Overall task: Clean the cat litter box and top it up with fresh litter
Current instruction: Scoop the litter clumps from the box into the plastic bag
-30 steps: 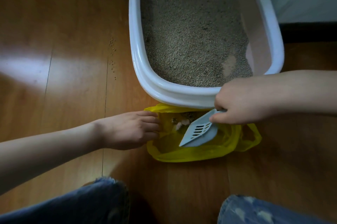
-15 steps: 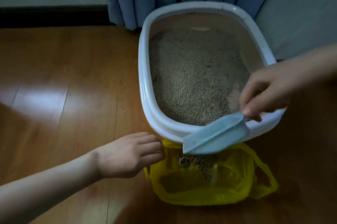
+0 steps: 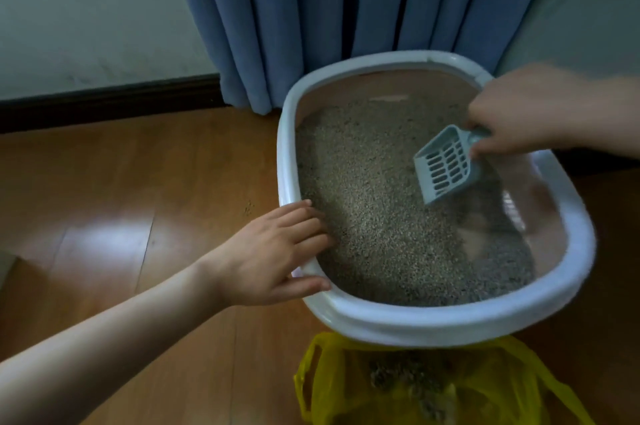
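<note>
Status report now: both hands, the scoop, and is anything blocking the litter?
Left hand open, resting on litter box rim. Right hand grips scoop, empty, over litter. Yellow bag in front; nothing blocking.

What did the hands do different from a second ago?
The right hand carried the scoop from over the yellow bag up into the litter box, above the litter. The left hand left the bag's edge and now rests on the box's rim. The right hand's grip on the scoop handle stayed; box and bag stayed on the floor.

no readable text, labels or numbers
</note>
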Motion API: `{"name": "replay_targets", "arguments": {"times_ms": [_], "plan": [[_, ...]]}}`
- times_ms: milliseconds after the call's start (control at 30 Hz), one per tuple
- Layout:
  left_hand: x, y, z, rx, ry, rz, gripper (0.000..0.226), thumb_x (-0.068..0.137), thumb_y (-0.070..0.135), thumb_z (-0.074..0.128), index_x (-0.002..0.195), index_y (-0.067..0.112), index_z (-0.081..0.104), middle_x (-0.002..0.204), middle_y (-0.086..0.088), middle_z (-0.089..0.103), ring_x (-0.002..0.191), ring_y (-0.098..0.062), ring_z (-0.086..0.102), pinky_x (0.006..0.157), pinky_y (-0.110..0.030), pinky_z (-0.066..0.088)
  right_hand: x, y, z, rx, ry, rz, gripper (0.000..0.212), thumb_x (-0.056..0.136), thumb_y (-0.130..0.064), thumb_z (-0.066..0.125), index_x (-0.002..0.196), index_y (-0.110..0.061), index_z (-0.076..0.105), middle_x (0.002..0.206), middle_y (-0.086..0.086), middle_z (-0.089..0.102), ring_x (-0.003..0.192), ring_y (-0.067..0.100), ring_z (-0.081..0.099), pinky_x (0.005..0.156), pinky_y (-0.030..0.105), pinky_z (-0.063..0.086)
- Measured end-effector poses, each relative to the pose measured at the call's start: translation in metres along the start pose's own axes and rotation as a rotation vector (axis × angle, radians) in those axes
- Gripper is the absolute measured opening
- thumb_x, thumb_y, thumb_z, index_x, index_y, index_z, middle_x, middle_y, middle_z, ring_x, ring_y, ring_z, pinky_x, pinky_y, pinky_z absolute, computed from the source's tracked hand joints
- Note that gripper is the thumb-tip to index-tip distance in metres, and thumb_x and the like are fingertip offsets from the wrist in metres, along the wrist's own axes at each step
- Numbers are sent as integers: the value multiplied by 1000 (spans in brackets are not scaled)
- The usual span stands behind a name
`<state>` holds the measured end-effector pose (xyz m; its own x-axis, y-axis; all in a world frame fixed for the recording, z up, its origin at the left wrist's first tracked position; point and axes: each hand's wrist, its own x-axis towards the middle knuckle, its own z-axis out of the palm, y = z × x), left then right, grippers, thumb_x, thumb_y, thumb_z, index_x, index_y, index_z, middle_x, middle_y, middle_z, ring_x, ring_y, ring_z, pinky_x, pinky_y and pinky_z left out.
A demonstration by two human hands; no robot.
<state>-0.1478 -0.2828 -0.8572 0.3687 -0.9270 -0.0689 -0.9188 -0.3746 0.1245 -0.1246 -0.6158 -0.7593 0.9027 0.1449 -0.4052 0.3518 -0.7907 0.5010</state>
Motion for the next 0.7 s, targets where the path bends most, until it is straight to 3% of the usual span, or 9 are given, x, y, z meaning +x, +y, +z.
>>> {"name": "replay_targets", "arguments": {"times_ms": [100,200,333,433,567,700], "plan": [[2,-9,3,-18,-11,8,55,100,58,35,114,13,64,115,-4,62,118,-24,55,120,-37,22,16,20,25,-8,-117,126,32,85,-53,57,98,-26,65,86,-5,62,79,14,62,51,20,39],[2,-11,8,-60,7,6,53,100,57,33,114,16,63,115,0,61,120,-21,54,122,-35,17,26,29,48,-2,-162,152,33,83,-53,60,97,-23,64,80,-5,57,74,16,59,58,20,43],[4,-12,10,-96,24,12,50,99,57,35,114,18,62,113,2,61,120,-19,54,122,-35,17,42,36,63,62,-158,161,28,85,-51,57,80,-24,55,70,-6,51,66,14,56,53,19,39],[6,-14,13,-104,39,17,49,99,57,36,114,18,61,112,2,60,121,-20,53,122,-35,16,55,38,66,241,-130,129,28,87,-52,57,87,-25,63,70,-8,54,60,8,51,47,21,32],[6,-13,14,-114,38,11,49,99,56,35,113,16,61,110,1,59,120,-22,53,122,-34,13,72,30,73,442,-90,38,28,90,-49,57,102,-26,66,71,-12,54,64,6,51,51,26,34],[7,-11,11,-104,20,7,49,100,54,33,109,14,60,106,-1,58,113,-24,56,122,-35,13,89,21,55,475,-35,-57,17,89,-45,61,97,-30,64,70,-15,53,63,3,48,51,25,31]]}}
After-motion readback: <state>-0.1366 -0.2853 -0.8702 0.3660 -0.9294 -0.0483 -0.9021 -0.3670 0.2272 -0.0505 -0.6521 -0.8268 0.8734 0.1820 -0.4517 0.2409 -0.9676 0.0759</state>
